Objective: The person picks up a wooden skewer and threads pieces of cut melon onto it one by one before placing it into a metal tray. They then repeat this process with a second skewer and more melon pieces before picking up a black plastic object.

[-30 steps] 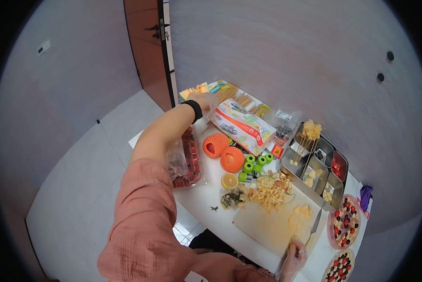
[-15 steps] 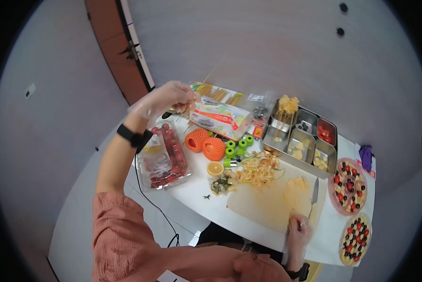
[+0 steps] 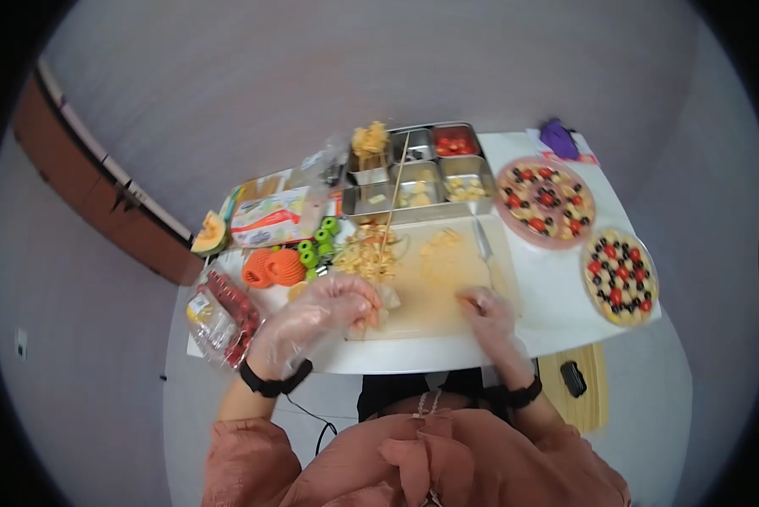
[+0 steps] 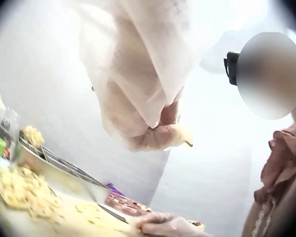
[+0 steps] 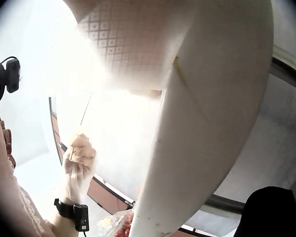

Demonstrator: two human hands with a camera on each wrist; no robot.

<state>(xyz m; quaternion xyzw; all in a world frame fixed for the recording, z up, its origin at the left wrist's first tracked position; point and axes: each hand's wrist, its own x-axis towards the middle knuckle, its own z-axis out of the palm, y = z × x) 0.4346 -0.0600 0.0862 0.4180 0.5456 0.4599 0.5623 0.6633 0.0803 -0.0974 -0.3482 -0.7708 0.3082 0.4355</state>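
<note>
My gloved left hand (image 3: 320,314) pinches a thin wooden skewer (image 3: 399,173), which slants up past the steel tray in the head view. A short stub of the skewer (image 4: 189,144) pokes out below the fingertips in the left wrist view. In the right wrist view the left hand (image 5: 79,160) is raised, the skewer rising from it. My gloved right hand (image 3: 493,325) is over the near right part of the cutting board (image 3: 430,313), fingers loosely bent, no held thing visible. Fruit slices (image 3: 441,245) and peelings (image 3: 369,253) lie on the board.
A knife (image 3: 482,239) lies on the board's right side. Behind it stands the compartment tray (image 3: 447,209) with cut fruit. Two fruit platters (image 3: 546,237) (image 3: 595,296) are at right; foam-netted fruit (image 3: 285,268), green-handled tools (image 3: 324,232) and a cherry box (image 3: 219,325) are at left.
My left hand has come from the back left, near the skewers, to the board's front left, bringing one skewer. The head view has turned right. My right hand has lifted slightly.
</note>
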